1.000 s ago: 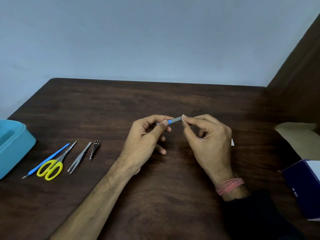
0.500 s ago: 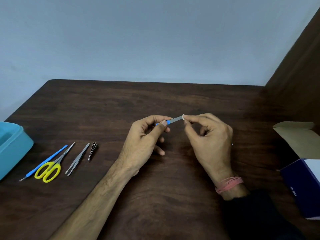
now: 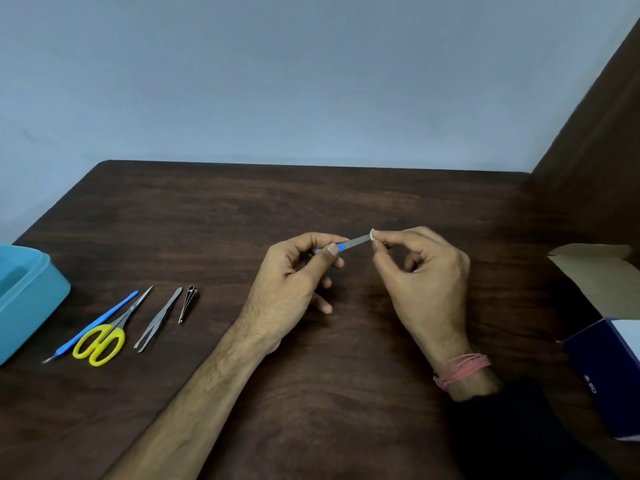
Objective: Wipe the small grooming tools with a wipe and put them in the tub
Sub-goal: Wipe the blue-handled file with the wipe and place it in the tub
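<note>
tub [image 3: 33, 296] far left on the table [image 3: 311, 202] | just right of it a row: pick [image 3: 93, 323], scissors [image 3: 107, 334], tweezers [image 3: 157, 322], clippers [image 3: 188, 303] | file [image 3: 358, 241] mid-table between both hands | box [image 3: 609, 344] far right

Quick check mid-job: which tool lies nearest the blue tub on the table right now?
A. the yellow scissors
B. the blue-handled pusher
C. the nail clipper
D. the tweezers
B: the blue-handled pusher lies leftmost in the row, closest to the blue tub; the yellow scissors, the tweezers and the nail clipper follow to its right.
</note>
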The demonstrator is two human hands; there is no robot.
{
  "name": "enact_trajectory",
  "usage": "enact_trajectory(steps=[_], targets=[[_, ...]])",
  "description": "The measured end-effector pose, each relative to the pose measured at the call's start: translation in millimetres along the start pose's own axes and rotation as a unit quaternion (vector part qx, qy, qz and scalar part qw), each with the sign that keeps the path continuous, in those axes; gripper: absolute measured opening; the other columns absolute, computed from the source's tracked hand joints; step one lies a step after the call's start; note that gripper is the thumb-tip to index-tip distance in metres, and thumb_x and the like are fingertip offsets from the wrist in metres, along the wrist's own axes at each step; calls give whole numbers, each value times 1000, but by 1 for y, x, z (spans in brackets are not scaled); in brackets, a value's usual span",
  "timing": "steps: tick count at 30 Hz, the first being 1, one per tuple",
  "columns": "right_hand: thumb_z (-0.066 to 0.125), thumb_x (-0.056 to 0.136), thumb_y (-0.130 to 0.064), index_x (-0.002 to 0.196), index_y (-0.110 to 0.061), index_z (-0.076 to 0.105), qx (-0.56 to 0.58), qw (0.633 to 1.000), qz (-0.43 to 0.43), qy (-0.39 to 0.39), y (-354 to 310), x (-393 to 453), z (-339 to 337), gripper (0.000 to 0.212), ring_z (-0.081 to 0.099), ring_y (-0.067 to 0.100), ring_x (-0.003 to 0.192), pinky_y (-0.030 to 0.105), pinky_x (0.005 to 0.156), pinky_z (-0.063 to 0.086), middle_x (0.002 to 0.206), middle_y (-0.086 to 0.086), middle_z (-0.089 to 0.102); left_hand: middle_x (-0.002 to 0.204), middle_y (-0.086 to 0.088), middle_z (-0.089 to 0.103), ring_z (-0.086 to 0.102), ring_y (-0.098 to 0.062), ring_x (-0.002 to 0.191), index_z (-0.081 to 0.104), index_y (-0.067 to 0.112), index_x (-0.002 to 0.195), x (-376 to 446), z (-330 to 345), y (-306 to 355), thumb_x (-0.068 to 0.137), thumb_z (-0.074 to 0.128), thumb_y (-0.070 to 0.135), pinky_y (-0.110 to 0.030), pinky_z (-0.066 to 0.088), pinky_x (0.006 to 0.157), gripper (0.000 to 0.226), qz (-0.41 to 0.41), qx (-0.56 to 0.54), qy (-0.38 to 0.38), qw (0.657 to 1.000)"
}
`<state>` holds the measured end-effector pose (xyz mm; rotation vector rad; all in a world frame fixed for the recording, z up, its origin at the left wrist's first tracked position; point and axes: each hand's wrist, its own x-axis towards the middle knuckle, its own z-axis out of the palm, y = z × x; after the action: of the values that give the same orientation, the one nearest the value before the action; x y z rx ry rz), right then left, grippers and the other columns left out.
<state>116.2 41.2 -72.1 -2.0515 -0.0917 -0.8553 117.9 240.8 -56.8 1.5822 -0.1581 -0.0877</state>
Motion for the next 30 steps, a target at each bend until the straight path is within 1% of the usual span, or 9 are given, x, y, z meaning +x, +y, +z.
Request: enact_trajectory(steps=[5,12,15,17,18,21,23,26,30], targets=[[87,91,-11,103,-23,89,6,1000,0,-5,0,1,0,17,51,19,52,24,53,41,87,-11,74,94,3,74,60,-10,75,84,22,117,0,0,0,112,66,19,-30,58,49,19,2,-1,-3,1000],[87,91,-10,104,-21,88,10,1000,-9,-17,-1,0,1,17,50,17,54,21,56,39,84,-11,71,95,2,74,61,-10,75,84,23,118,0,-1,0,111,66,21,-30,59,51,19,9,5,-6,1000],[87,90,-10,103,-21,88,1,1000,-18,-15,0,1,1,17,51,16,59,25,60,42,81,-12,69,94,3,74,60,-10,75,84,23,118,-1,0,0,111,66,20,-30,59,50,19,10,7,-5,1000],[87,90,-11,102,-22,87,-12,1000,-23,-11,0,0,1,17,52,16,64,31,64,47,82,-12,71,94,4,74,60,-9,74,84,24,119,-1,1,0,111,66,20,-31,59,50,19,14,19,-9,1000],[87,90,-11,102,-22,87,-19,999,-30,-17,-2,-1,1,16,52,15,65,31,66,47,83,-12,72,94,4,74,60,-8,74,84,24,119,-2,2,0,111,66,20,-30,59,50,19,16,20,-8,1000],[87,91,-12,103,-24,87,-27,999,-37,-25,-3,0,1,17,52,15,68,26,68,46,86,-14,74,96,3,75,60,-10,75,84,23,119,-2,1,1,111,66,19,-30,59,50,19,18,23,-9,1000],[87,91,-13,102,-26,87,-24,999,-26,-17,-3,0,0,17,51,14,69,27,68,46,86,-15,74,97,3,76,61,-11,76,84,24,119,-3,1,2,111,67,20,-30,59,50,19,17,29,-11,999],[86,92,-14,102,-26,87,-30,998,-36,-29,-5,-1,1,16,50,12,71,25,66,44,86,-16,74,97,3,76,61,-12,77,84,24,119,-3,2,2,112,66,19,-30,59,50,20,18,24,-12,999],[86,91,-14,101,-27,87,-30,999,-24,-12,-4,-1,0,16,49,10,72,26,66,45,86,-17,74,98,5,77,61,-12,77,84,24,119,-3,1,3,112,66,20,-29,59,51,20,14,23,-16,999]])
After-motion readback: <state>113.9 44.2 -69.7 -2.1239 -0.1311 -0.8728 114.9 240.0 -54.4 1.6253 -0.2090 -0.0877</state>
